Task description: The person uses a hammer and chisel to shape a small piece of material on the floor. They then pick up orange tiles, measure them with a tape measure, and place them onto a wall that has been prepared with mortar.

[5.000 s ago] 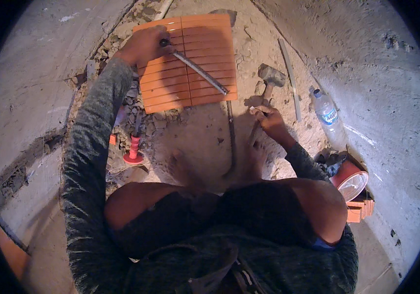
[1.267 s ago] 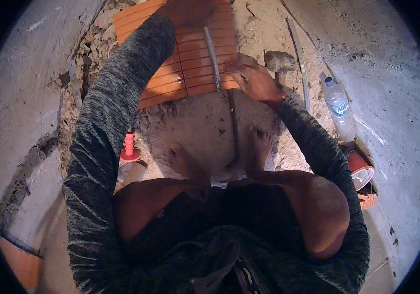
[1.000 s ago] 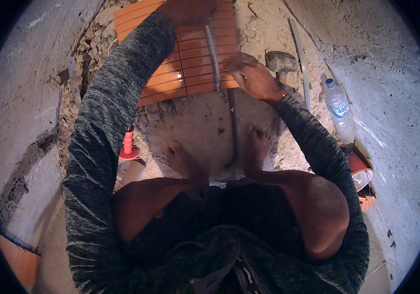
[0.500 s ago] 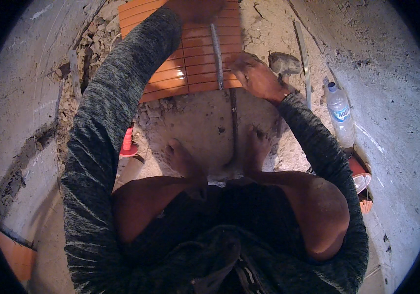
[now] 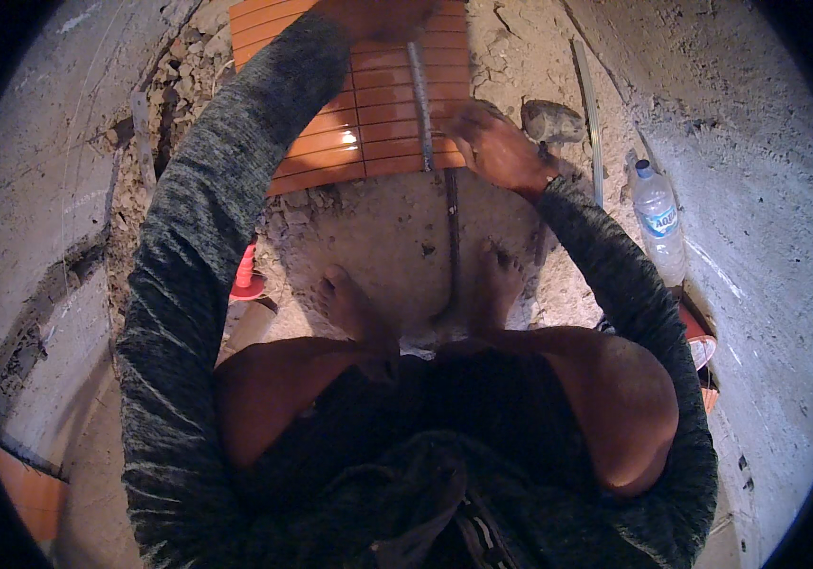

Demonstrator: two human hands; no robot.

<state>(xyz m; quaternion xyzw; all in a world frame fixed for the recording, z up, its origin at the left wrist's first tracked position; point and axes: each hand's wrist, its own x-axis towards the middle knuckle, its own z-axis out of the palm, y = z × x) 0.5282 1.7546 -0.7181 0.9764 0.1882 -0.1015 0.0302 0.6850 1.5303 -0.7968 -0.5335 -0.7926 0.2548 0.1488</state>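
A glossy orange panel with dark parallel grooves [image 5: 307,147] lies on the ground beyond my feet, and a seam runs down it. Across its right half lies a narrow grey metal strip [image 5: 420,104], pointing toward me. My left hand [image 5: 383,17] is over the panel's far part at the top rim; its fingers are dark and partly cut off, so what they hold cannot be made out. At the panel's near right edge, my right hand [image 5: 499,150] has its fingers bent over the edge, gripping it, close to the strip.
A dark rod [image 5: 453,237] lies between my feet. To the right are a stone-like block [image 5: 552,121], a long thin strip [image 5: 588,114], a plastic bottle [image 5: 658,223] and a red container [image 5: 698,339]. A red-handled tool [image 5: 247,275] lies left. Rough walls rise on both sides.
Almost nothing differs. My left hand has shifted very slightly at the top rim; the right hand stays at the panel's edge.
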